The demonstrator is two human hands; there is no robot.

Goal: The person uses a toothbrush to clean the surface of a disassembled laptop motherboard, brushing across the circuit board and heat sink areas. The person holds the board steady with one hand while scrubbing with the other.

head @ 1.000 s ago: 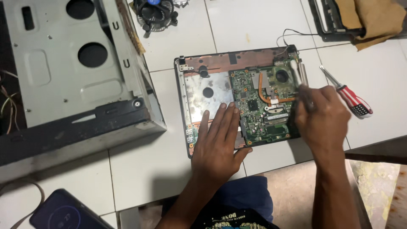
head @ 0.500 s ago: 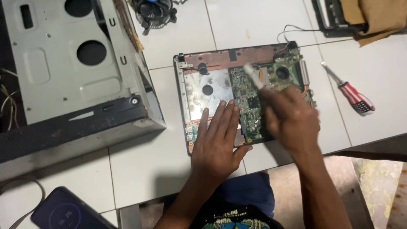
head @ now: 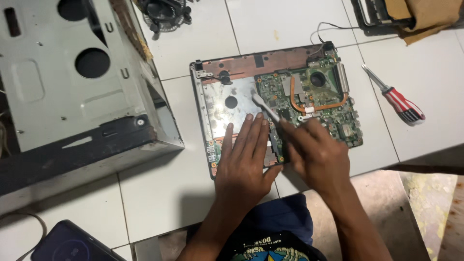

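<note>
An opened laptop base lies on the white tiled table, with a green circuit board and a copper heat pipe on its right half. My left hand rests flat on the base's lower left part, fingers spread. My right hand grips a small pale brush, whose tip points up-left over the board's left edge beside the bare metal plate.
A grey desktop computer case fills the left. A red-and-white-handled screwdriver lies to the right of the laptop. A cooling fan sits at the top, a brown cloth on a black frame top right, a phone bottom left.
My right hand has swept the brush from the board's right side leftward to its left edge. My left hand has stayed flat on the base.
</note>
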